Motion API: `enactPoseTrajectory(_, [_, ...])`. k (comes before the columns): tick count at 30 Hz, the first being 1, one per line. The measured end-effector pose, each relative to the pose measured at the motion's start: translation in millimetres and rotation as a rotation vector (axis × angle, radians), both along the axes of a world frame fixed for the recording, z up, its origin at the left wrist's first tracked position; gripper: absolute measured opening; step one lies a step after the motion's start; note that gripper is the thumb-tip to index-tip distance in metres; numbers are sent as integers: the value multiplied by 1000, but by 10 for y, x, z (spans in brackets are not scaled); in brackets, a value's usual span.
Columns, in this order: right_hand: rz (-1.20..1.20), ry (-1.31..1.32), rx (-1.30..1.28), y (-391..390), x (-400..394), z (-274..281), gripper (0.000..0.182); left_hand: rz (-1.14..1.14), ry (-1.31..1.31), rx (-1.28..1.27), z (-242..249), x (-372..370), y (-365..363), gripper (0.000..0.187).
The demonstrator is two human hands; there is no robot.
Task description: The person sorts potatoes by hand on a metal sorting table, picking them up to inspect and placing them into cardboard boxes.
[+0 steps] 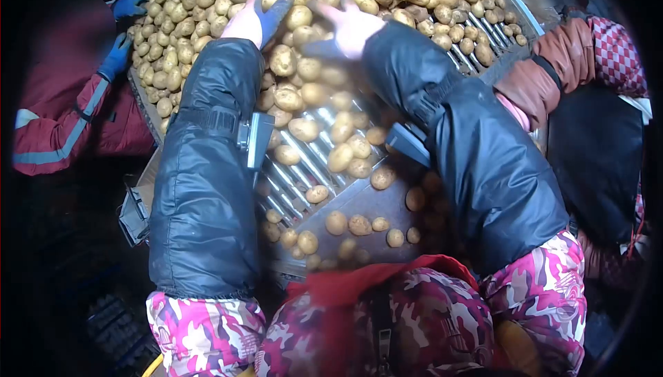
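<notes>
belt: roller conveyor (304, 159) w/ bare metal bars, gaps btwn them prob so dirt and tiny bits are dropping thru. It's running from the far edge down toward the near edge, where a flat brown plate is catching the strays.

spuds: potatoes (207, 4) are lying packed thick at the far end, thinning out to singles near the near edge. Yellow-tan skins, smooth-ish w/ dark specks, shapes going from round to long oval, sizes mixed.

left hand: left hand (257, 17) is reaching out over the pile approx mid-belt, fingers pointing fwd. Looks like a glove w/ a pale back and blue-grey fingers. It's pressing down among the potatoes, but I can't tell if it's actually gripping one or just resting flat on them.

right hand: right hand (347, 28) is blurry, so it's moving. Fingers spread wide and loose over the potatoes just right of the left one, not closed on anything I can make out.

sleeves: both arms are wearing shiny black padded oversleeves, slick material, prob to keep muck off. Pink camo jacket underneath at the near edge.

co-worker L: another person is standing at the left edge of the belt in a red jacket w/ grey stripe, blue gloves (130, 5) touching the potatoes along that edge.

co-worker R: someone at the right edge too, brown sleeve (552, 66) w/ a red checked bit, hand not visible.

light: dim, edges of the view are going dark.
</notes>
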State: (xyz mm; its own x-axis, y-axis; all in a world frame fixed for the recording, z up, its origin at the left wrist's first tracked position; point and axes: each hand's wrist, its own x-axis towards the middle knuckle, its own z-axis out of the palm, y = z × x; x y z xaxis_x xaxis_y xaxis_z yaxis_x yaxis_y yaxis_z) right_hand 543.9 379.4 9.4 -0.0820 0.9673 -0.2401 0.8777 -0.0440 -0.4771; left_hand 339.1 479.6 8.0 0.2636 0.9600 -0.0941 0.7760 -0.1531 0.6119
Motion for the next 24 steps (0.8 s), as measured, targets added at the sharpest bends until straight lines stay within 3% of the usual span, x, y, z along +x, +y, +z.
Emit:
enactPoseTrajectory(3, [-35, -140, -7, -88, -128, 37, 103, -60, 1, 9, -83, -129, -245, 79])
enactPoseTrajectory(4, [-37, -129, 16, -128, -94, -3, 103, -65, 107, 86, -127, -184, -329, 73])
enactPoseTrajectory(5, [50, -185, -85, -195, -58, 48, 100, -146, 322, 17, -27, -146, -484, 71])
enactPoseTrajectory(6, [111, -213, 1, -255, -6, -202, 96, -228, 532, -57, 67, -59, -692, 70])
enactPoseTrajectory(8, [123, -231, -86, -611, -21, 53, 93, -251, 362, -31, 91, -2, -1077, 65])
enactPoseTrajectory(9, [121, -269, -83, -780, -45, 94, 92, -277, 263, 7, -129, -78, -1190, 61])
enactPoseTrajectory(10, [117, -305, -39, -965, -77, 44, 88, -221, 260, -1, 43, -38, -1475, 62])
enactPoseTrajectory(13, [131, -412, 14, -1522, -92, 148, 81, -360, 218, 225, -294, -123, -1926, 68])
enactPoseTrajectory(16, [118, -199, 51, -2005, -61, -73, 83, -442, 472, 233, -228, -120, -2611, 74])
enactPoseTrajectory(17, [124, -162, 234, -2175, -127, -201, 81, -418, 381, 244, -405, -182, -2786, 77])
enactPoseTrajectory(18, [142, -72, 118, -2300, -208, -248, 79, -395, 292, 250, -552, -281, -2945, 80])
enactPoseTrajectory(19, [162, -123, 153, -2466, -296, -251, 80, -368, 275, 226, -474, -335, -3113, 83])
enactPoseTrajectory(20, [183, -175, 192, -2642, -376, -286, 80, -360, 325, 191, -448, -411, -3242, 75])
enactPoseTrajectory(24, [236, -91, 262, -3156, -569, -436, 83, -344, 322, 260, -542, -824, -3611, 74])
